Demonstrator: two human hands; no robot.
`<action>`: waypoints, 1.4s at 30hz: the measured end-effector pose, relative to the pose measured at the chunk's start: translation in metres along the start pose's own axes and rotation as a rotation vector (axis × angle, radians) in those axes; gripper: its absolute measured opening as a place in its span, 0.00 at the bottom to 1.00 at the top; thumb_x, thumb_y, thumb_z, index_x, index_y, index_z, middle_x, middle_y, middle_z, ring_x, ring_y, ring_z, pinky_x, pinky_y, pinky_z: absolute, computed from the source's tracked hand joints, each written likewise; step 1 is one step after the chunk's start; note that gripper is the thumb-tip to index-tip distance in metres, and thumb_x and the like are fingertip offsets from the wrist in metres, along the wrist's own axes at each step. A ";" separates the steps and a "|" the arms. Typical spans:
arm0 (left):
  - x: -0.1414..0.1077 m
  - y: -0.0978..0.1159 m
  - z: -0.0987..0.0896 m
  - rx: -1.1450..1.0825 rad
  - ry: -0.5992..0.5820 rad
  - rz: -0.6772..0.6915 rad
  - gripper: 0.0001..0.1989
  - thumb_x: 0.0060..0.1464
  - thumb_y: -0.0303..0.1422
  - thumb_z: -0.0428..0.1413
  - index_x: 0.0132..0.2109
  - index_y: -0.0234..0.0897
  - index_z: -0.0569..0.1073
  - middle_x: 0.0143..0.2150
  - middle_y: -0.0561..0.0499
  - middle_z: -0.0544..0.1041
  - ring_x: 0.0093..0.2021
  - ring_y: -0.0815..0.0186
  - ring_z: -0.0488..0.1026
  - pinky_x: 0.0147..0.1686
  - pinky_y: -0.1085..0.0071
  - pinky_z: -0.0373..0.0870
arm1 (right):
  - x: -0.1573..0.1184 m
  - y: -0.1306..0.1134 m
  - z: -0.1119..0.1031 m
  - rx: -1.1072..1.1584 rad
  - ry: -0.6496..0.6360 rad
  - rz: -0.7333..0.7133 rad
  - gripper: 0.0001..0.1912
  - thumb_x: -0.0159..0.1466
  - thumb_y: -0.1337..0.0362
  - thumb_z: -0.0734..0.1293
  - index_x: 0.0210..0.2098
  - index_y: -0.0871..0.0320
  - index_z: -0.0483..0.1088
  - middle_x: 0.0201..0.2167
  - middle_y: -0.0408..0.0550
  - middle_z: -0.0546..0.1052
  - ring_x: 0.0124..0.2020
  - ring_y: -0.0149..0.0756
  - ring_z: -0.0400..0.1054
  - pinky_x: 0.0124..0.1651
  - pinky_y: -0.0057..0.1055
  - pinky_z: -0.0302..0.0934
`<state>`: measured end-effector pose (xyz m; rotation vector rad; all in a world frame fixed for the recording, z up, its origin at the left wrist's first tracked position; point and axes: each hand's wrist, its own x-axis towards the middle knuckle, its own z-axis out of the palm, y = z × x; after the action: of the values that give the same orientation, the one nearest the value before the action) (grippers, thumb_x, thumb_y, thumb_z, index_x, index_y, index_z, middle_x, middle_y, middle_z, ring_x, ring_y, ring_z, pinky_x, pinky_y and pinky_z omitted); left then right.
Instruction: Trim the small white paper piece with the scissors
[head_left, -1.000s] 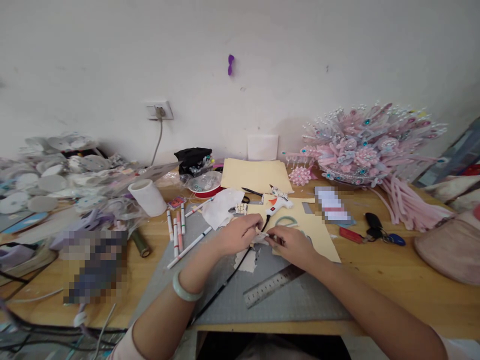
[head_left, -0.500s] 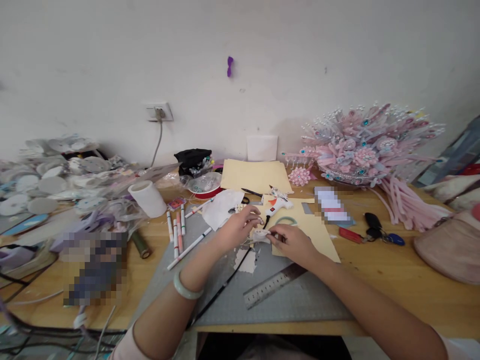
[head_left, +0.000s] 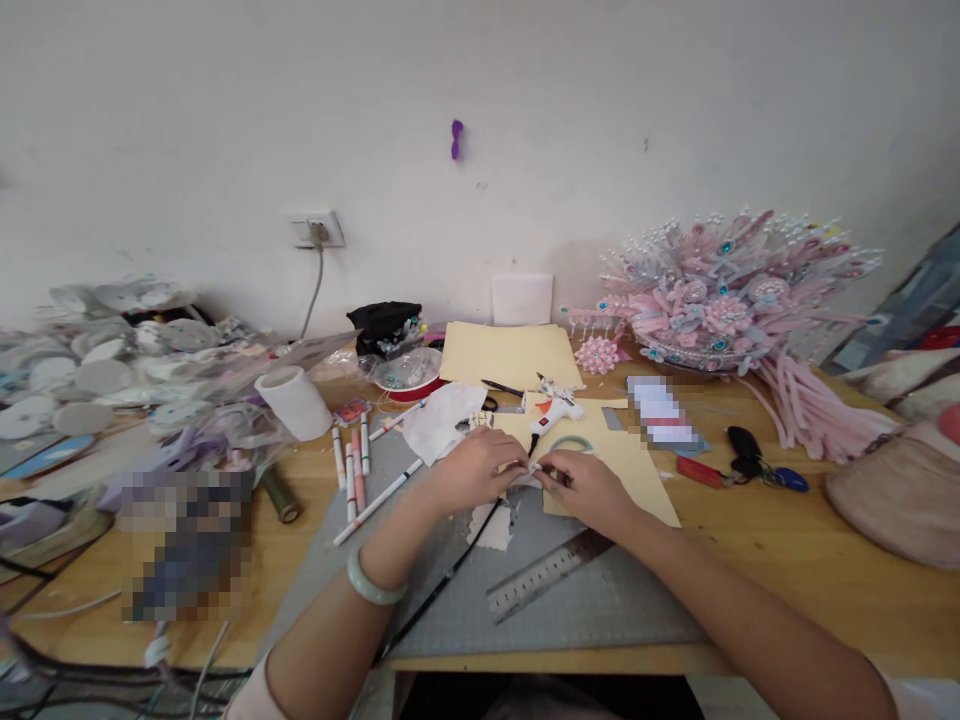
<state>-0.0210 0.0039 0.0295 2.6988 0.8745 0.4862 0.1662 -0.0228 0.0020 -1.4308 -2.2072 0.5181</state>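
Note:
A small white piece [head_left: 528, 479], perhaps paper, is pinched between both hands over the grey cutting mat [head_left: 420, 610]. My left hand [head_left: 480, 467], with a pale bangle on its wrist, has its fingers closed at the piece's left side. From the right, my right hand [head_left: 589, 482] grips the same piece between thumb and fingers. Just beyond the hands lies a white glue gun [head_left: 556, 412], its black cord [head_left: 442, 582] running beneath them toward the front edge. A torn white scrap [head_left: 491, 528] rests below my left hand. Fingers hide much of the held piece.
A steel ruler [head_left: 551, 575] lies in front. Several markers [head_left: 358, 470], a white tube [head_left: 294, 402] and a white sheet [head_left: 441, 420] are to the left. Yellow card [head_left: 645, 475], a phone [head_left: 664, 412], keys [head_left: 746, 455] and a pink beaded headdress [head_left: 720, 300] are to the right.
My left hand has come down and right, its fingers closing on the white piece beside my right hand. My right hand keeps its grip, nearly in place.

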 end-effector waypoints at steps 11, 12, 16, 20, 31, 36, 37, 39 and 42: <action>0.000 -0.003 0.006 0.036 -0.063 0.025 0.11 0.56 0.36 0.46 0.38 0.37 0.70 0.38 0.48 0.73 0.41 0.66 0.68 0.42 0.70 0.57 | 0.002 0.006 0.003 0.011 -0.002 -0.062 0.12 0.62 0.59 0.57 0.34 0.56 0.71 0.32 0.47 0.75 0.34 0.34 0.67 0.34 0.28 0.55; 0.000 -0.004 0.007 0.039 -0.067 0.030 0.12 0.56 0.36 0.45 0.38 0.37 0.71 0.38 0.48 0.73 0.41 0.66 0.68 0.42 0.70 0.57 | 0.002 0.007 0.004 0.016 -0.004 -0.062 0.12 0.62 0.60 0.58 0.34 0.56 0.71 0.33 0.47 0.75 0.35 0.34 0.67 0.35 0.29 0.56; 0.001 -0.005 0.008 0.028 -0.080 0.033 0.12 0.56 0.35 0.45 0.38 0.38 0.71 0.39 0.49 0.73 0.41 0.66 0.68 0.43 0.70 0.58 | 0.003 0.009 0.005 0.021 -0.007 -0.045 0.11 0.62 0.61 0.58 0.35 0.56 0.71 0.34 0.47 0.75 0.37 0.36 0.68 0.37 0.30 0.57; 0.000 -0.004 0.007 -0.068 -0.017 -0.075 0.10 0.54 0.37 0.48 0.39 0.39 0.70 0.39 0.50 0.73 0.41 0.66 0.69 0.44 0.69 0.59 | 0.003 0.009 0.004 0.020 -0.002 -0.007 0.11 0.62 0.61 0.58 0.36 0.56 0.71 0.34 0.47 0.75 0.36 0.36 0.68 0.37 0.30 0.57; 0.003 0.005 0.006 -0.320 -0.120 -0.242 0.13 0.50 0.36 0.51 0.43 0.38 0.68 0.41 0.51 0.74 0.41 0.67 0.69 0.40 0.74 0.63 | 0.000 0.008 0.003 -0.084 0.004 -0.147 0.12 0.63 0.62 0.57 0.38 0.57 0.70 0.35 0.48 0.75 0.36 0.35 0.68 0.36 0.29 0.57; 0.004 0.000 0.009 -0.345 -0.032 -0.318 0.10 0.45 0.33 0.55 0.38 0.38 0.70 0.34 0.54 0.74 0.35 0.69 0.69 0.36 0.75 0.63 | 0.000 0.007 0.003 -0.079 -0.003 -0.110 0.12 0.63 0.62 0.57 0.38 0.56 0.70 0.35 0.47 0.75 0.36 0.35 0.68 0.35 0.29 0.57; 0.004 -0.001 0.010 -0.357 -0.007 -0.324 0.10 0.45 0.33 0.56 0.37 0.37 0.70 0.33 0.54 0.74 0.35 0.69 0.69 0.36 0.75 0.63 | 0.001 0.007 0.003 -0.080 -0.004 -0.099 0.12 0.63 0.62 0.56 0.37 0.56 0.70 0.35 0.47 0.75 0.36 0.35 0.68 0.35 0.29 0.57; 0.003 -0.002 0.012 -0.399 0.035 -0.320 0.10 0.45 0.33 0.56 0.37 0.37 0.70 0.33 0.54 0.73 0.35 0.70 0.69 0.36 0.75 0.63 | 0.001 0.006 0.002 -0.092 -0.012 -0.092 0.12 0.63 0.61 0.56 0.37 0.56 0.70 0.34 0.47 0.75 0.35 0.35 0.68 0.34 0.29 0.56; 0.004 0.000 0.012 -0.456 0.049 -0.315 0.09 0.47 0.33 0.54 0.38 0.37 0.70 0.34 0.53 0.74 0.34 0.70 0.68 0.35 0.75 0.64 | 0.001 0.005 0.002 -0.116 -0.025 -0.091 0.13 0.63 0.60 0.56 0.35 0.57 0.71 0.32 0.48 0.75 0.34 0.35 0.68 0.33 0.28 0.56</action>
<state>-0.0133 0.0045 0.0191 2.1023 1.0335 0.5971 0.1688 -0.0201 -0.0022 -1.3802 -2.3438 0.3847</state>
